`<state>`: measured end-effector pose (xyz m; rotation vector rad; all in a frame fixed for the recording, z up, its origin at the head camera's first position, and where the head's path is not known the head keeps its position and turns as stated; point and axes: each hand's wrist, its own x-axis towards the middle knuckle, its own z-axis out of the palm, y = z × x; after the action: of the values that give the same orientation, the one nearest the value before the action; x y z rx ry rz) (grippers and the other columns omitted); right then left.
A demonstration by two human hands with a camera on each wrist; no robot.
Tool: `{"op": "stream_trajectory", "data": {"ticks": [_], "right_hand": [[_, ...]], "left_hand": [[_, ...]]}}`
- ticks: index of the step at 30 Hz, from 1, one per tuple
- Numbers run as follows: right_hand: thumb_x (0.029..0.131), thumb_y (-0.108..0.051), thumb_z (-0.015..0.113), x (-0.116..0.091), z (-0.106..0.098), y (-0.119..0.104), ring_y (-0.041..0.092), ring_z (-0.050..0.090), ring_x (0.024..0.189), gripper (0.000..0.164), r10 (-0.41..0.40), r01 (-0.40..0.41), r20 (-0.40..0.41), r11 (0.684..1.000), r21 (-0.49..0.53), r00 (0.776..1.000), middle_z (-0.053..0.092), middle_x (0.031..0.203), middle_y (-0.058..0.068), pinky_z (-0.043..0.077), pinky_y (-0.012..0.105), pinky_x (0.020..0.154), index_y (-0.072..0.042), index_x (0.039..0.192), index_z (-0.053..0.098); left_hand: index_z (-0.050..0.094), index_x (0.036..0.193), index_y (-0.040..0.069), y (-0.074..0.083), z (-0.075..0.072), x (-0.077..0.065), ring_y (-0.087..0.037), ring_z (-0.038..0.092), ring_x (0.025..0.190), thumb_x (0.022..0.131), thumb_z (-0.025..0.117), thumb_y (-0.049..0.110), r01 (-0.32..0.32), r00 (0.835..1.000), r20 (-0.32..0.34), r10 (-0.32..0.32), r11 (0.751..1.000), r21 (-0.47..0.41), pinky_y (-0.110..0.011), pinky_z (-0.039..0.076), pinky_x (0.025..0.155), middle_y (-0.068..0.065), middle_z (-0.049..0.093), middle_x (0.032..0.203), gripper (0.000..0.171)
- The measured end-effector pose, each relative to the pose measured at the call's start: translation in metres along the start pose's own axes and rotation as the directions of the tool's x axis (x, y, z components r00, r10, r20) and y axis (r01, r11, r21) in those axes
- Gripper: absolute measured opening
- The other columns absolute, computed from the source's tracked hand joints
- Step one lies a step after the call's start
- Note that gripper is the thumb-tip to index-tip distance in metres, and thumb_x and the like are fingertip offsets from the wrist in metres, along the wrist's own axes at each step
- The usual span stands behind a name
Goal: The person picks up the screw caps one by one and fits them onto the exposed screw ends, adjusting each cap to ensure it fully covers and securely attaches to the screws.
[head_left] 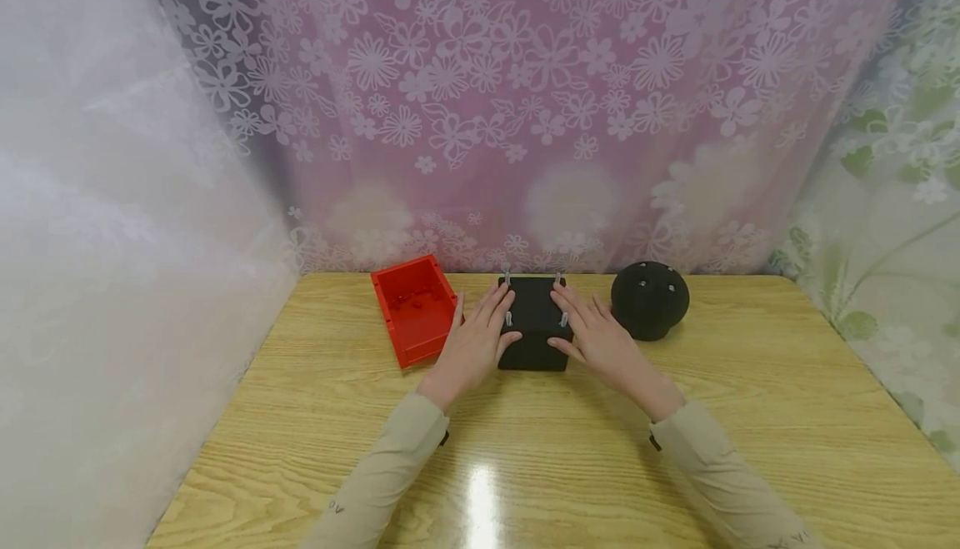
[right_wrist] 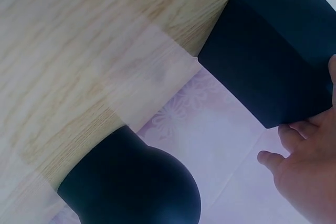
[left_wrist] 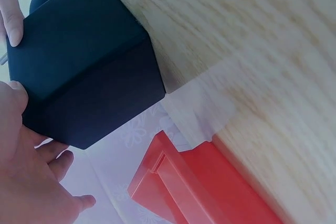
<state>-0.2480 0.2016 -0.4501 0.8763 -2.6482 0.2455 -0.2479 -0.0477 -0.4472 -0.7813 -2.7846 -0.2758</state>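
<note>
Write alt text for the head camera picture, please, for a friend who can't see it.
A person's left hand and right hand touch a black block from both sides on a wooden table. A red tray lies to its left and a rounded black object stands to its right; a pink flowered curtain hangs behind.

Red tray (head_left: 424, 329) and black dome (head_left: 649, 303) flank the black block (head_left: 533, 351); the near tabletop (head_left: 558, 449) allows passage.

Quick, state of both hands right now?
Left hand: open, touching the black box.
Right hand: open, touching the same box from the opposite side.
</note>
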Motion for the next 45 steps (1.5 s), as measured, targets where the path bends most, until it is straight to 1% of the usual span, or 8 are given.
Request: {"op": "stream_trajectory", "data": {"ticks": [4,9,16,25,29,36,40,45], "right_hand": [[0.097,-0.039,0.066,-0.002,-0.001,-0.002,0.035,0.036,0.147,0.081,0.003,-0.003,0.003,1.0,-0.001,1.0,0.028,0.164,0.02,0.024,0.063,0.118,-0.001,0.158,0.029],[0.099,-0.042,0.063,-0.004,-0.001,-0.002,0.035,0.034,0.148,0.08,-0.001,0.001,0.008,1.0,-0.006,1.0,0.027,0.164,0.019,0.025,0.063,0.118,-0.002,0.159,0.028],[0.097,-0.04,0.066,-0.006,-0.002,-0.005,0.035,0.036,0.147,0.082,-0.019,0.019,-0.009,1.0,-0.024,1.0,0.028,0.163,0.02,0.027,0.063,0.117,0.0,0.158,0.029],[0.097,-0.041,0.067,-0.01,-0.004,-0.01,0.036,0.037,0.146,0.082,-0.016,0.016,-0.005,0.999,-0.032,1.0,0.028,0.163,0.02,0.027,0.062,0.117,0.001,0.157,0.029],[0.096,-0.04,0.067,-0.013,-0.004,-0.012,0.036,0.039,0.145,0.083,-0.023,0.023,-0.019,0.999,-0.035,1.0,0.03,0.162,0.021,0.028,0.062,0.117,0.001,0.157,0.029],[0.096,-0.039,0.068,-0.017,-0.004,-0.016,0.039,0.043,0.141,0.081,-0.043,0.042,-0.06,0.999,-0.032,0.997,0.032,0.161,0.021,0.035,0.064,0.112,0.002,0.155,0.033],[0.097,-0.04,0.067,-0.019,-0.005,-0.018,0.039,0.042,0.142,0.08,-0.043,0.042,-0.055,0.999,-0.024,0.998,0.031,0.161,0.022,0.034,0.065,0.112,0.003,0.155,0.032],[0.097,-0.039,0.067,-0.021,-0.006,-0.021,0.039,0.041,0.143,0.081,-0.036,0.036,-0.057,0.999,-0.013,0.998,0.031,0.161,0.023,0.033,0.065,0.112,0.004,0.155,0.032]], "left_hand": [[0.021,0.163,0.013,0.001,0.0,-0.002,-0.02,0.013,0.156,0.107,0.038,0.05,0.002,1.0,0.011,-0.002,1.0,0.01,-0.057,-0.001,0.124,-0.003,0.014,0.17,0.07],[0.021,0.163,0.013,0.002,0.0,-0.005,-0.02,0.013,0.156,0.107,0.037,0.05,-0.005,1.0,0.001,0.005,1.0,0.013,-0.057,0.0,0.124,-0.003,0.014,0.17,0.069],[0.021,0.163,0.013,0.002,0.001,-0.008,-0.02,0.012,0.157,0.107,0.038,0.05,-0.011,1.0,-0.005,0.011,1.0,0.004,-0.057,-0.001,0.124,-0.003,0.014,0.17,0.07],[0.021,0.163,0.012,0.005,-0.002,-0.014,-0.019,0.008,0.157,0.107,0.038,0.05,-0.008,1.0,0.005,0.008,1.0,-0.012,-0.061,0.009,0.123,-0.003,0.013,0.17,0.07],[0.022,0.163,0.012,0.008,-0.003,-0.017,-0.019,0.008,0.157,0.107,0.039,0.05,-0.005,1.0,0.0,0.005,1.0,-0.009,-0.062,0.011,0.123,-0.003,0.014,0.17,0.07],[0.022,0.163,0.013,0.01,-0.002,-0.022,-0.018,0.007,0.157,0.106,0.043,0.049,0.005,1.0,-0.006,-0.005,1.0,-0.018,-0.061,0.011,0.123,-0.003,0.013,0.17,0.071],[0.021,0.163,0.014,0.011,-0.002,-0.024,-0.018,0.007,0.157,0.106,0.041,0.051,0.01,1.0,0.001,-0.01,1.0,-0.017,-0.061,0.011,0.123,-0.002,0.013,0.17,0.071],[0.022,0.163,0.013,0.012,-0.002,-0.026,-0.021,0.012,0.157,0.106,0.041,0.05,-0.002,1.0,-0.012,0.002,1.0,-0.019,-0.061,0.013,0.122,-0.003,0.014,0.17,0.071]]}}
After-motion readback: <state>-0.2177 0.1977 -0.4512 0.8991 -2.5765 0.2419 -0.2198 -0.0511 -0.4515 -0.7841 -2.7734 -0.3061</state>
